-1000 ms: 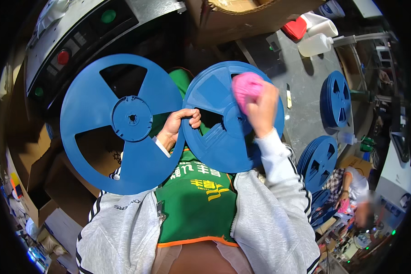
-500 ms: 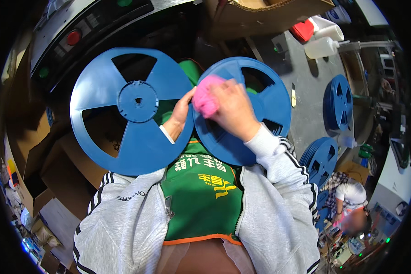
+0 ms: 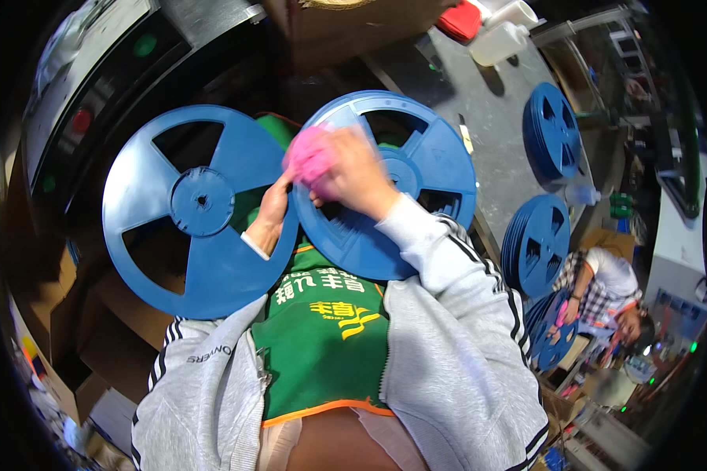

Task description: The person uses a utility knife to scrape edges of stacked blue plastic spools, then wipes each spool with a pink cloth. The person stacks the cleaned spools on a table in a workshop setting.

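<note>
Two large blue spoked reels are held up side by side in front of my green apron [image 3: 314, 337]. My right hand [image 3: 357, 169], smeared by motion, is closed around a bunched pink cloth [image 3: 308, 153]. It presses the cloth at the left rim of the right reel [image 3: 440, 161], which looks like more than one flange deep. My left hand [image 3: 271, 210] shows at a window of the left reel [image 3: 243, 271], its thumb lying at the rim beside the cloth. The left forearm is hidden behind that reel, and some left fingers are out of sight.
On the grey bench [image 3: 456, 94] at the right lie a white bottle [image 3: 499, 43] and a red item [image 3: 459, 20]. Stacks of blue reels [image 3: 552, 129] stand along its right side. Cardboard boxes [image 3: 118, 345] fill the left. Another person [image 3: 597, 286] works at the lower right.
The view has shifted, so the bench and reel stacks appear farther left. Both held reels sit slightly left, and the cloth stays at the right reel's rim. The other person's arm now reaches over reels.
</note>
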Motion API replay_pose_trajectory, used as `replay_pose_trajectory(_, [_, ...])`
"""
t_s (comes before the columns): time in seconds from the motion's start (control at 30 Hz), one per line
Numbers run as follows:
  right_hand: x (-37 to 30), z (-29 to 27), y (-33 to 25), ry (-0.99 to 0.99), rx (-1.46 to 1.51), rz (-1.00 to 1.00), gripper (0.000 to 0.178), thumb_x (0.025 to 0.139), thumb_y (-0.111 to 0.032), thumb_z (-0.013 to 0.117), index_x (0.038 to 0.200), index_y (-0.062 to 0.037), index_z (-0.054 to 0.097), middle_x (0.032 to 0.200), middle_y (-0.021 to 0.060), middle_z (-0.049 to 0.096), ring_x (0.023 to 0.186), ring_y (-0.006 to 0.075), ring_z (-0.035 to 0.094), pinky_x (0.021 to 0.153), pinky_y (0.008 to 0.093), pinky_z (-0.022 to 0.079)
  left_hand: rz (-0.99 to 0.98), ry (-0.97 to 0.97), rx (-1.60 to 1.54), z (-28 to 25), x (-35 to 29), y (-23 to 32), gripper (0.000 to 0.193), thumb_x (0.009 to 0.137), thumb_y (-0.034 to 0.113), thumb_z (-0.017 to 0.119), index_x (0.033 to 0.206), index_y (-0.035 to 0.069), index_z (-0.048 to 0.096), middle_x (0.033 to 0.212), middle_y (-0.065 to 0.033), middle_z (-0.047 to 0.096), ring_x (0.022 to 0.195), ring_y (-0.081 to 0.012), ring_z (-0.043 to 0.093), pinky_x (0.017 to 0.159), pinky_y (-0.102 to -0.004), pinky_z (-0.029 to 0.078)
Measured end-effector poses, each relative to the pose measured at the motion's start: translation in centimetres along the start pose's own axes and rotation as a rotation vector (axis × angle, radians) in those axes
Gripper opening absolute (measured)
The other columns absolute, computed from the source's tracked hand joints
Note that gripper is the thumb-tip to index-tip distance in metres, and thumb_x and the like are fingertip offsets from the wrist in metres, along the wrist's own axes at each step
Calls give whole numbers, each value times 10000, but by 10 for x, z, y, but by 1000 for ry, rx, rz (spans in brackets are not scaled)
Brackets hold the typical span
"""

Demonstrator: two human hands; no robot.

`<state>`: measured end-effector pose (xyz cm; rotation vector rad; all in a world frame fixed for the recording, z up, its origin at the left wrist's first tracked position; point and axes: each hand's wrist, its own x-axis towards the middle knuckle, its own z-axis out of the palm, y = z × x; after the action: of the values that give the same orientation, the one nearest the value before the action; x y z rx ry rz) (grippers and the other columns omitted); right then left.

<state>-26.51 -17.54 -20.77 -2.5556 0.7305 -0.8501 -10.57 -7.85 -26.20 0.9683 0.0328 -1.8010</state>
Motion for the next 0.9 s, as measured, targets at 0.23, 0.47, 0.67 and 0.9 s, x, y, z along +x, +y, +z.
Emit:
replay_pose_trajectory(0.23, [-11, -73, 85, 188, -336, 761, 388, 724, -41, 674, 1093, -22, 557, 1051, 232, 596, 1011, 412, 542, 890, 463, 461, 55, -59, -103, 3, -7, 3, 393, 1033, 432, 486, 1035, 43, 538, 784, -56, 499, 658, -142, 459, 598, -291, 443])
replay_pose_trajectory(0.47, [-118, -80, -49, -22, 139, 507, 422, 720, -90, 752, 1075, 11, 547, 1083, 212, 625, 1004, 360, 577, 892, 426, 468, 67, -60, -61, 4, -7, 6, 443, 1014, 469, 509, 1000, 28, 538, 769, -51, 508, 662, -142, 482, 598, -297, 465])
replay_pose_trajectory(0.67, [-151, -143, -32, 675, 657, 945, 523, 883, -160, 625, 1327, 92, 509, 1235, 122, 601, 1073, 184, 596, 991, 313, 443, 54, -91, -71, 4, -8, 6, 416, 1019, 463, 503, 1026, 48, 540, 786, -41, 506, 650, -127, 461, 585, -285, 444])
replay_pose_trajectory(0.9, [-171, -151, -13, 446, 790, 963, 475, 911, -205, 521, 1239, 131, 592, 1184, 165, 663, 1052, 202, 651, 949, 299, 490, 66, -83, -56, 0, -8, 5, 457, 983, 485, 553, 968, 29, 541, 760, -51, 546, 652, -154, 525, 604, -290, 504])
